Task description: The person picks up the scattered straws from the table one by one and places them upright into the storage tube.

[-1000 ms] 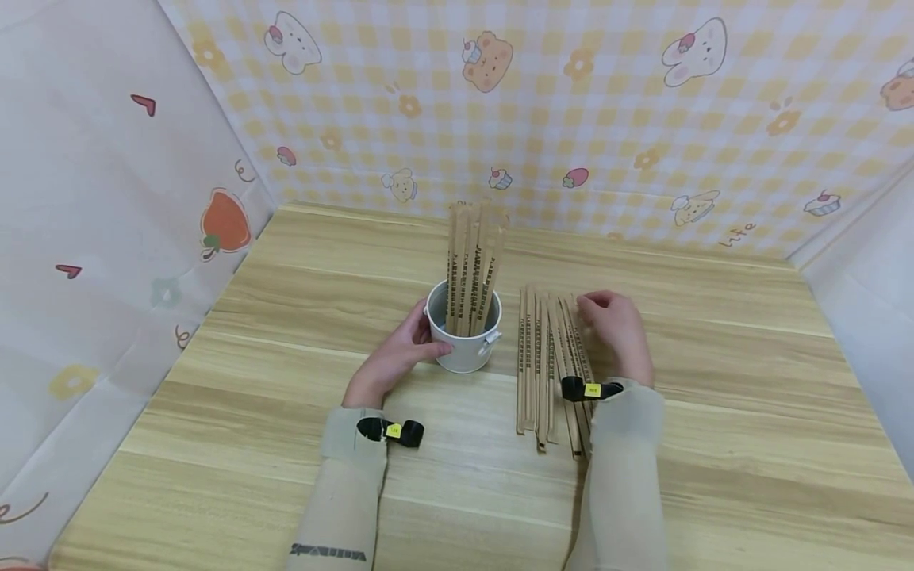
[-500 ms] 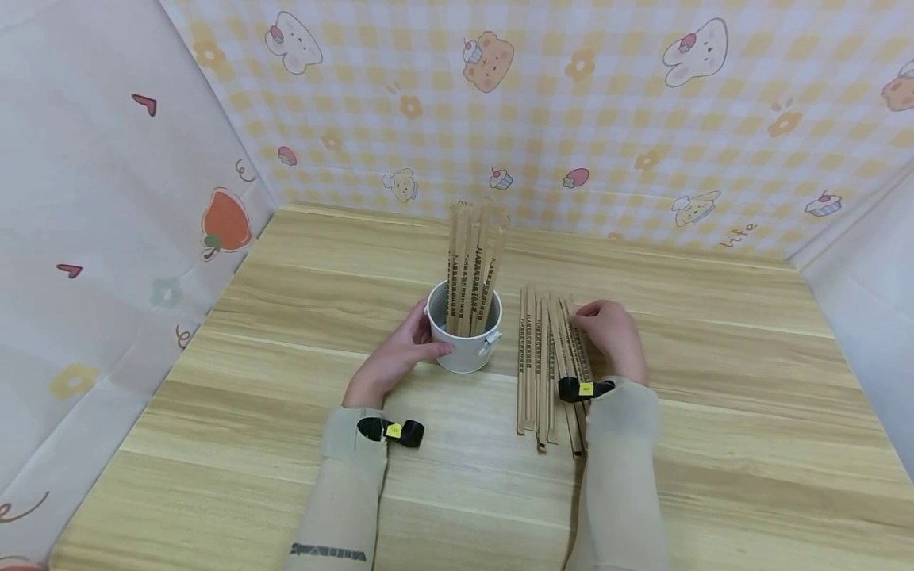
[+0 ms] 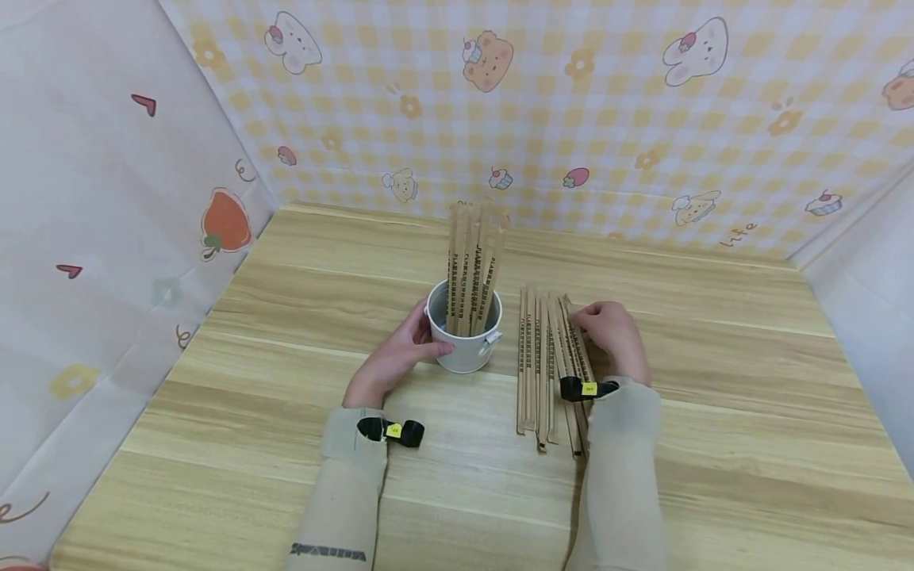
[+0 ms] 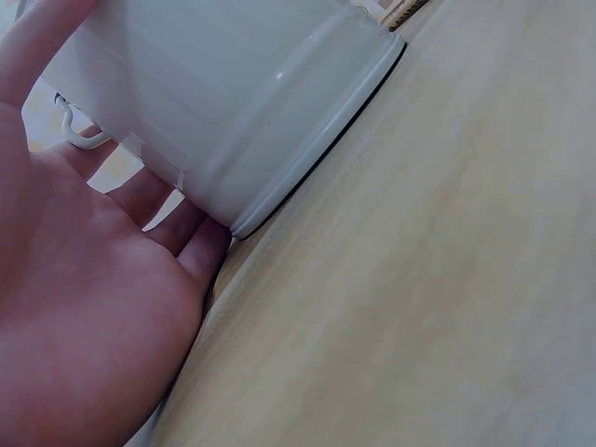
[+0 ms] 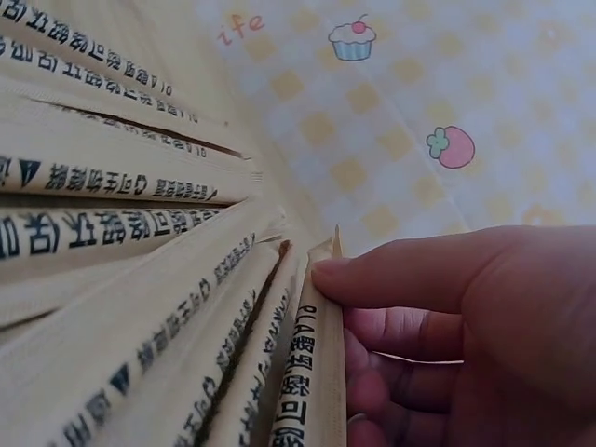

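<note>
While L hand point(image 3: 401, 346) grips bucket point(image 3: 466, 355), R hand point(image 3: 616, 337) pinches rightmost straw point(image 5: 317, 349), w/ straw pile point(image 3: 551, 373) btwn hands.

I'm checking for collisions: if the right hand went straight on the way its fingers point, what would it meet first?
Beyond the outer straw it seems to pinch, the right hand would probably meet the neighbouring straw first; how far apart they lie is hard to judge.

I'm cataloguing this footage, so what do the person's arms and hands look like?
The left sleeve and right sleeve are pale beige, with a dark patterned stripe across the left one. A black device with a yellow label sits at each wrist. The left hand and right hand are ungloved.
</note>
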A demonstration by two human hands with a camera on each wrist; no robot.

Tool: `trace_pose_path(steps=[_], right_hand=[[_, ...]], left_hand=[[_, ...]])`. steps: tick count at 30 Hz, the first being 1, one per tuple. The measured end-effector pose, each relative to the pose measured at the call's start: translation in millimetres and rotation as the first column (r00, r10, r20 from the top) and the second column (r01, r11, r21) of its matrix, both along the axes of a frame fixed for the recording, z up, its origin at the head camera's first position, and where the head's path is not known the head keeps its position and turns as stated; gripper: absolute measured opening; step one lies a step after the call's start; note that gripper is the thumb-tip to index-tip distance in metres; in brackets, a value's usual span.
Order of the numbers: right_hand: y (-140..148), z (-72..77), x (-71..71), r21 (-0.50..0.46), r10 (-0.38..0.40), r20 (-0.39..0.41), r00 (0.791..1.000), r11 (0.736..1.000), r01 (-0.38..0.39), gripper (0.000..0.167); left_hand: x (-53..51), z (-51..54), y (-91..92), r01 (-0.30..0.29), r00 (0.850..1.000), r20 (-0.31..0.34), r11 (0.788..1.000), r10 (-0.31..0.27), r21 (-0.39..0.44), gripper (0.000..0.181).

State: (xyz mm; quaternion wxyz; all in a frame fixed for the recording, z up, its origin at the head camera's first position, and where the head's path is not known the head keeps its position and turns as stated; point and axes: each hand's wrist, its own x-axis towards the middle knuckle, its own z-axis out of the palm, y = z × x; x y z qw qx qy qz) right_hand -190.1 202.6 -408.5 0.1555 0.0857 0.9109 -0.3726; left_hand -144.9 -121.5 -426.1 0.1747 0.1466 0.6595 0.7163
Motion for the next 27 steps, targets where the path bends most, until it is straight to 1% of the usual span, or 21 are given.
trace_pose_path(steps=[3,4,6,9,11,13,16,19,20,22,25,27], right_hand=[[2,3.4,0.7,0.000,0.024,-0.011,1.000,1.000,-0.024,0.031],[2,5.5,1.1,-0.004,0.031,-0.017,0.999,1.000,-0.031,0.032],[3,10.7,2.1,-0.021,0.035,-0.035,0.999,0.999,-0.036,0.032],[3,19.1,3.6,-0.073,0.021,-0.053,0.998,0.997,-0.025,0.031],[2,24.9,4.8,-0.110,0.002,-0.066,0.998,0.994,-0.009,0.031],[1,31.0,6.4,-0.127,-0.017,-0.086,0.996,0.992,0.006,0.032],[-1,41.5,9.4,-0.137,-0.057,-0.136,0.989,0.990,0.038,0.035],[-3,52.8,12.6,-0.135,-0.109,-0.209,0.972,0.988,0.081,0.036],[-4,56.9,13.9,-0.135,-0.129,-0.236,0.963,0.986,0.099,0.036],[-5,64.7,16.7,-0.129,-0.166,-0.285,0.944,0.983,0.134,0.037],[-7,75.7,21.8,-0.157,-0.227,-0.345,0.911,0.971,0.182,0.038],[-8,82.1,25.2,-0.203,-0.276,-0.371,0.887,0.956,0.212,0.039]], left_hand=[[-3.6,-8.7,-0.9,-0.002,1.000,-0.010,1.000,0.002,0.009,0.084],[-3.8,-9.1,-1.0,-0.003,1.000,-0.009,1.000,0.003,0.012,0.084],[-3.7,-9.2,-0.9,-0.002,1.000,-0.011,1.000,0.002,0.018,0.084],[0.8,1.1,0.1,0.004,1.000,-0.004,1.000,-0.004,0.023,0.085],[2.3,4.2,0.5,0.006,1.000,-0.006,1.000,-0.006,0.024,0.085],[2.2,3.7,0.4,0.007,1.000,-0.009,1.000,-0.007,0.027,0.086],[-1.4,-3.6,-0.6,0.004,1.000,-0.006,1.000,-0.004,0.030,0.085],[-5.2,-12.6,-1.7,-0.001,1.000,-0.008,1.000,0.001,0.024,0.085],[-6.3,-15.4,-2.0,-0.004,1.000,-0.005,1.000,0.004,0.019,0.085],[-7.2,-17.6,-2.0,-0.005,1.000,-0.008,1.000,0.005,0.018,0.085],[-6.3,-15.3,-1.6,-0.007,1.000,-0.002,1.000,0.007,0.017,0.085],[-4.2,-9.6,-0.9,-0.006,1.000,0.003,1.000,0.006,0.021,0.085]])
